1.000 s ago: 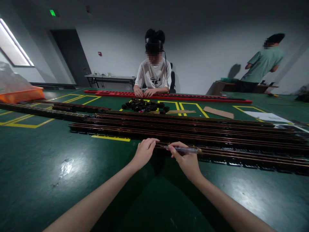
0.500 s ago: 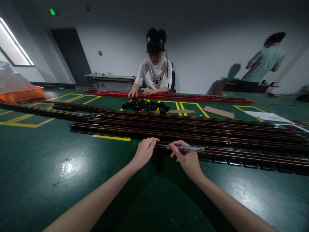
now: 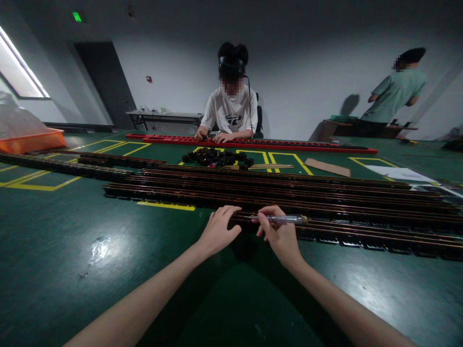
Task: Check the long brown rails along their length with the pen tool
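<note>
A slim screwdriver [image 3: 287, 219] with a clear handle lies in the grip of my right hand [image 3: 284, 236], its shaft pointing left, nearly level. Its thin tip is near the left end of the closest long black strip [image 3: 361, 234], which carries copper-coloured rails. My left hand [image 3: 219, 231] is at that end of the strip, fingers reaching over it and the thumb spread apart on the near side. The fingertips are partly hidden, so I cannot tell how firmly they touch the strip. Behind both hands run several similar dark strips [image 3: 202, 185], side by side.
A co-worker [image 3: 231, 108] sits across the green table [image 3: 144, 270] with both hands at a long red rail [image 3: 289, 144]. Small black parts [image 3: 217, 156] lie heaped mid-table beside thin sticks [image 3: 271, 166] and a cardboard piece [image 3: 327, 167]. An orange basket [image 3: 32, 140] stands left.
My left thumb has moved away from the fingers, opening the hand. My right hand keeps the screwdriver almost in place. The co-worker's hand has drawn back from the black parts to the red rail.
</note>
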The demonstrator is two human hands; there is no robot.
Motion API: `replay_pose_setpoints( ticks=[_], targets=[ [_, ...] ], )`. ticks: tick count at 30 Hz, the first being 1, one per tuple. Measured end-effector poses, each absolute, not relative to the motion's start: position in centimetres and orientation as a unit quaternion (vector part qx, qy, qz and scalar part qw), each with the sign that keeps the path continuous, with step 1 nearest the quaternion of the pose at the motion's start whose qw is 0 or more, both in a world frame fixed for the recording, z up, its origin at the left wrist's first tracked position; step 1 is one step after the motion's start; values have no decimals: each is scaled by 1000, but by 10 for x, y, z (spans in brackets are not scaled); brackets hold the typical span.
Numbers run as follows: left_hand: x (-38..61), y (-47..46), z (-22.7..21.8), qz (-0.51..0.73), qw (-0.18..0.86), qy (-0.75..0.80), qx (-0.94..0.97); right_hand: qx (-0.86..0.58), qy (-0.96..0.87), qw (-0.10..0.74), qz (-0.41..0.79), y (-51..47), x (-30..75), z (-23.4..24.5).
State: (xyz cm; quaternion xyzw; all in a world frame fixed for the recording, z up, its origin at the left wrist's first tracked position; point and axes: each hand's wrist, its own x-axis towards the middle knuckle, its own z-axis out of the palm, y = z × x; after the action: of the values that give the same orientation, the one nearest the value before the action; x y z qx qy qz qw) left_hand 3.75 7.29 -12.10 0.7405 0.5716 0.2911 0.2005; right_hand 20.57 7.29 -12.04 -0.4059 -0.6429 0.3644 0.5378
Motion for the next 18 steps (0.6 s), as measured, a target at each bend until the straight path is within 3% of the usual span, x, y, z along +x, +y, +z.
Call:
replay_pose_setpoints(
  ticks=[18],
  targets=[
    [38, 75, -128, 267, 97, 572, 769, -404, -633, 547, 369, 72, 205, -119]
  ],
)
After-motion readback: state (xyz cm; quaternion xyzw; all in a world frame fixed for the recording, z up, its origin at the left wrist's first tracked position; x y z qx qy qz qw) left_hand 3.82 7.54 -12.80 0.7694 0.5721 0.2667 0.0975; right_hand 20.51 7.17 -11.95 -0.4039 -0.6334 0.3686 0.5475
